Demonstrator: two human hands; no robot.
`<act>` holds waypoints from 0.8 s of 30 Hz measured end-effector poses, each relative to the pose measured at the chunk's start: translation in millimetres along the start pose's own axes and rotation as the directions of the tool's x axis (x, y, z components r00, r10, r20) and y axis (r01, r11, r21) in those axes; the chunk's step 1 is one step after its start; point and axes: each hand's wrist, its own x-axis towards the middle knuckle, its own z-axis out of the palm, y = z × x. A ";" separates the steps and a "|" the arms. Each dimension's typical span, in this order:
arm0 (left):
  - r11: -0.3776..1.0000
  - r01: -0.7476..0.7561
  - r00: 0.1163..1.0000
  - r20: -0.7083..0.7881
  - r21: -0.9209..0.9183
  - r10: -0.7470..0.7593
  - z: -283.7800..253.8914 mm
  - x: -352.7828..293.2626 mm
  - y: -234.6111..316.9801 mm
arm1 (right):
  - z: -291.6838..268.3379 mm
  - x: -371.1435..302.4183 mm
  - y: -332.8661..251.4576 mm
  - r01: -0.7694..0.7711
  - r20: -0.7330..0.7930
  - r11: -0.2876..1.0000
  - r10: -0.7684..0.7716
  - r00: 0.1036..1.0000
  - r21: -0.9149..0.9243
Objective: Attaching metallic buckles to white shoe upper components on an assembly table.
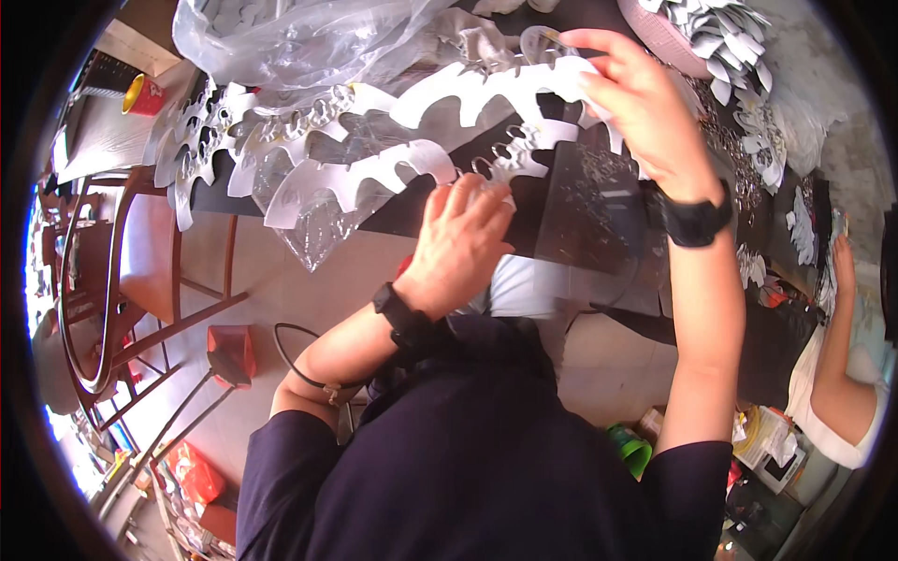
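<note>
White strips with scalloped cut-outs lie in overlapping rows along the dark table (524, 217), small shiny metal pieces between them. My right hand (645, 117) reaches to the far side and pinches the right end of the far white scalloped strip (505, 89). By its index fingertip is a round, clear-looking piece (540, 40). My left hand (460, 238) is closed at the table's near edge, at the right end of the near white scalloped strip (365, 178). Its fingertips partly hide what they grip. A short piece with metal loops (519, 150) lies between the hands.
Clear plastic bags (309, 42) cover the table's back left. A pink basket (659, 33) heaped with white pieces stands back right. Loose metal bits (599, 178) lie beside my right forearm. A wooden chair (150, 252) stands left; another person's arm (837, 365) shows at right.
</note>
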 end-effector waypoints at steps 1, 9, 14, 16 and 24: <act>1.000 0.002 1.000 -0.003 0.008 -0.002 -0.3 -0.3 -1.2 | -3.1 -16.3 -9.5 0.017 -0.057 0.999 -0.014 0.998 0.049; 0.999 -0.036 0.988 -0.147 0.013 0.038 -0.4 10.4 14.9 | -65.6 -168.2 58.8 -0.160 -0.344 0.987 0.153 0.926 0.007; 0.949 -0.201 0.979 -0.080 -0.244 0.187 10.4 22.4 64.6 | -66.6 -194.4 73.4 -0.207 -0.353 0.775 -0.021 0.936 -0.597; 0.912 -0.253 0.964 -0.001 -0.323 0.267 27.5 23.9 83.9 | -74.1 -187.7 66.8 -0.099 -0.326 0.617 -0.267 0.907 -0.781; 0.939 -0.294 0.953 0.022 -0.182 0.302 79.4 42.1 98.9 | -71.2 -157.8 92.4 0.121 -0.056 0.705 -0.224 0.973 -0.699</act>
